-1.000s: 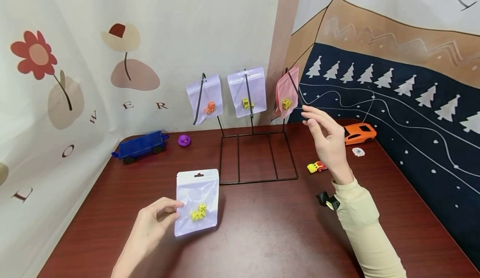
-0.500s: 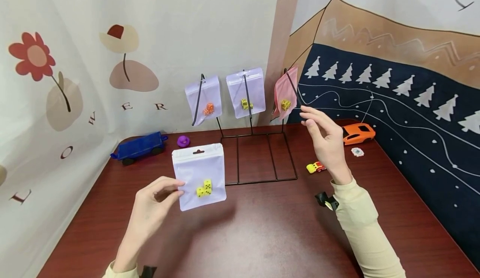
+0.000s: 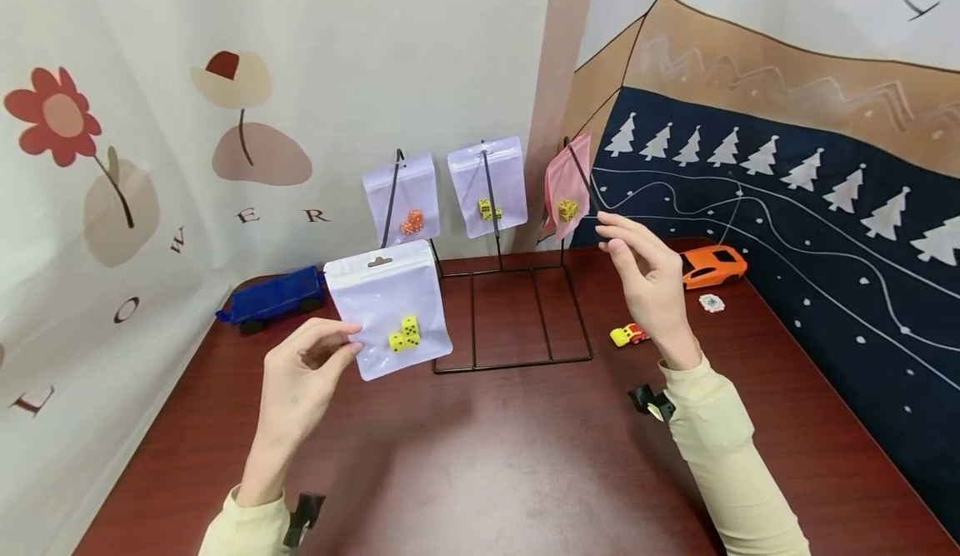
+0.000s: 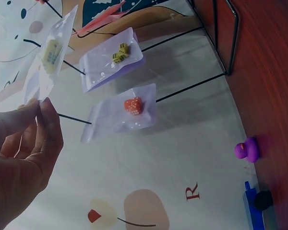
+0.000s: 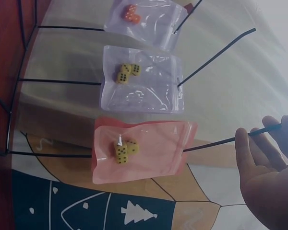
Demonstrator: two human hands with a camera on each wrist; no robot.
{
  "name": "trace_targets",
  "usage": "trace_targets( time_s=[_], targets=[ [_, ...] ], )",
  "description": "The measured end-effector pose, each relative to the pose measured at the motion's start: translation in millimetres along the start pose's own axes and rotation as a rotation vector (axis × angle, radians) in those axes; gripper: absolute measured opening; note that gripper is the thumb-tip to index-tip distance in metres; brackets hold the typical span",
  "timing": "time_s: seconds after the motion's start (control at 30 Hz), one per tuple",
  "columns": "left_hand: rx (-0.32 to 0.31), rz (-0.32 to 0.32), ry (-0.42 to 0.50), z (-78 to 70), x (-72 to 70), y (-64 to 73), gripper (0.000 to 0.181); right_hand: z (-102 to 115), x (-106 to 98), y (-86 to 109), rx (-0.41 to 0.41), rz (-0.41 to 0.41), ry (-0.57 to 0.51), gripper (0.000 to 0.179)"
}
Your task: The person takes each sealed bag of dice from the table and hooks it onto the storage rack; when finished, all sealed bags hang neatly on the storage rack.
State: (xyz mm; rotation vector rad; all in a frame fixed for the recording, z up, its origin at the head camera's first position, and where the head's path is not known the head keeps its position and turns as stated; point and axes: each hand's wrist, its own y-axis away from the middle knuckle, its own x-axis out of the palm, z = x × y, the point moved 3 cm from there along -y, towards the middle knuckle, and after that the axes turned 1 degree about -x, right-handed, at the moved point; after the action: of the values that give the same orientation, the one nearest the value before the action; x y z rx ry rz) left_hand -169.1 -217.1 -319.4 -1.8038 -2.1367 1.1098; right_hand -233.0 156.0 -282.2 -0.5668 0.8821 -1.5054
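My left hand [image 3: 296,381] pinches the left edge of a lilac zip bag [image 3: 386,293] with yellow dice inside, held up in front of the wire display rack [image 3: 472,323]. In the left wrist view this bag [image 4: 44,72] is seen nearly edge-on, beside the hook tips. My right hand [image 3: 651,285] holds the front end of the rack's right hook; the right wrist view has the hook [image 5: 209,145] running between thumb and fingers. A pink bag [image 5: 149,167] with yellow dice hangs on that hook. Lilac bags hang on the middle hook [image 3: 491,189] and left hook [image 3: 392,197].
Behind the left hand stands a blue toy trailer [image 3: 273,298]. A purple rubber duck [image 4: 248,150] shows in the left wrist view. An orange toy car [image 3: 712,266], a poker chip [image 3: 712,303] and a small yellow-red car [image 3: 628,335] lie on the right of the table [image 3: 510,456].
My left hand has lifted the lilac bag up and away from me, towards the left hook. It now covers the duck in the head view. The right hand stays on its hook.
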Motion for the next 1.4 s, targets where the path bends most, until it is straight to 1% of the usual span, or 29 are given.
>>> trace_targets(
  time_s=[0.1,0.33,0.47,0.57,0.63,0.8,0.87,0.97,1.23,1.33,1.4],
  targets=[
    [-0.006,-0.005,-0.002,-0.6,1.1,-2.7,0.029,0,1,-0.7,0.001,0.001,-0.002,0.019],
    [-0.019,-0.01,-0.031,-21.8,7.7,-11.9,0.023,0,0,-0.7,0.005,0.002,0.003,0.019],
    [-0.027,-0.013,-0.038,-26.4,9.8,-14.3,0.022,1,1,0.2,0.015,0.004,0.009,0.02],
    [-0.024,-0.019,-0.034,-25.1,9.5,-14.4,0.022,1,1,0.3,0.018,0.004,0.008,0.02],
    [-0.02,-0.021,-0.033,-23.5,8.6,-14.5,0.022,-4,0,0.8,0.009,0.003,-0.001,0.021],
    [-0.017,-0.019,-0.036,-19.5,7.1,-16.7,0.023,-26,-3,4.5,-0.004,-0.004,-0.016,0.022],
    [-0.02,-0.018,-0.04,-18.4,7.6,-18.4,0.022,-30,-4,5.4,0.001,-0.004,-0.015,0.022],
    [-0.024,-0.021,-0.048,-17.6,8.8,-22.1,0.021,-27,-4,5.2,0.005,-0.003,-0.013,0.022],
    [-0.017,-0.033,-0.022,-12.2,15.8,-36.7,0.019,-1,0,0.1,0.01,0.0,0.002,0.021],
    [-0.023,-0.044,-0.011,-8.9,18.6,-41.9,0.019,0,1,0.0,0.015,0.001,0.007,0.02],
    [-0.031,-0.051,0.003,-5.6,20.2,-45.2,0.019,-3,0,0.6,0.012,-0.002,0.005,0.02]
  ],
)
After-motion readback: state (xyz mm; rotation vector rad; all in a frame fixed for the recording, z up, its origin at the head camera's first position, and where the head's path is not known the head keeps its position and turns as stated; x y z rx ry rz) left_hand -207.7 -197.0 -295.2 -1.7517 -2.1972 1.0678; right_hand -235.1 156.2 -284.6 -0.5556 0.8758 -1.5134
